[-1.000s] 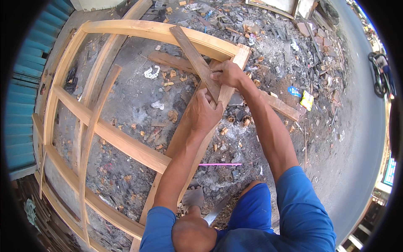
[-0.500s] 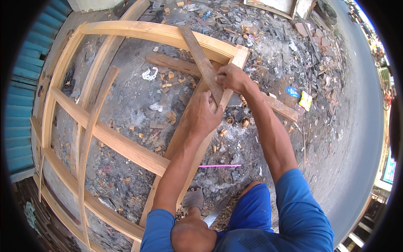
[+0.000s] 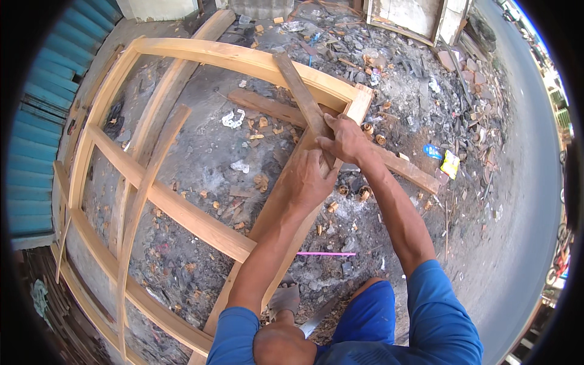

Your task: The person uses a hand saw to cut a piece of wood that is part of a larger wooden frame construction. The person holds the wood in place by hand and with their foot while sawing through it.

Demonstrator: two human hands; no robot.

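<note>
A short, flat wooden strip [image 3: 299, 88] lies slantwise across the corner of a pale wooden frame [image 3: 243, 56]. My right hand [image 3: 348, 140] grips the strip near its lower end, fingers bent over its edge. Just nearer to me, my left hand [image 3: 311, 181] pinches the strip's near end against the frame's right side piece. Both hands rest over that side piece, close together. The strip's tip is partly hidden by my fingers.
Beneath the frame, a wooden beam [image 3: 413, 172] sticks out to the right. A thin bent batten [image 3: 143, 191] crosses the frame's left part. Wood scraps and rubble cover the ground. A metal blade [image 3: 317, 317] lies by my foot; blue corrugated metal [image 3: 45, 140] stands left, a road [image 3: 529, 152] right.
The whole view has shifted, so the frame appears lower and farther right. My right hand has slid slightly nearer along the strip, and both hands keep their hold.
</note>
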